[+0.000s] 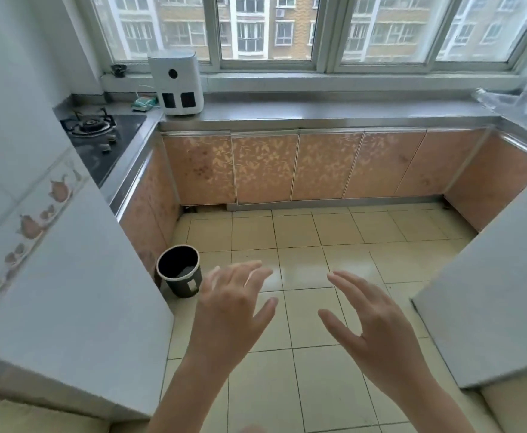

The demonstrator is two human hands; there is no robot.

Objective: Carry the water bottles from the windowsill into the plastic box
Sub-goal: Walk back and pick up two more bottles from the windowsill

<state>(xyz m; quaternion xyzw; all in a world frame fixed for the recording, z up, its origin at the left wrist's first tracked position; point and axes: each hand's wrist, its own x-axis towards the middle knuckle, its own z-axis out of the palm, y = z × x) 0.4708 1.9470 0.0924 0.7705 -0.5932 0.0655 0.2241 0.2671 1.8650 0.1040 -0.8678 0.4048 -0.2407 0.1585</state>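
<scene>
Window (268,26) spans top of frame; steel counter (334,112) beneath it. White appliance (176,84) upper left on counter. Black bin (181,270) on floor, lower centre-left. Left hand (231,304) and right hand (378,332), bottom centre: fingers spread, grasping nothing. Clear water bottles (503,100) lie at far right edge, blurred.

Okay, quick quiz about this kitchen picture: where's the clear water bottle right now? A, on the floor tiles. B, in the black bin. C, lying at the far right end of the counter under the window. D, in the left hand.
C: the clear bottle lies on its side at the counter's far right end, while the left hand and right hand are open and hold nothing.
</scene>
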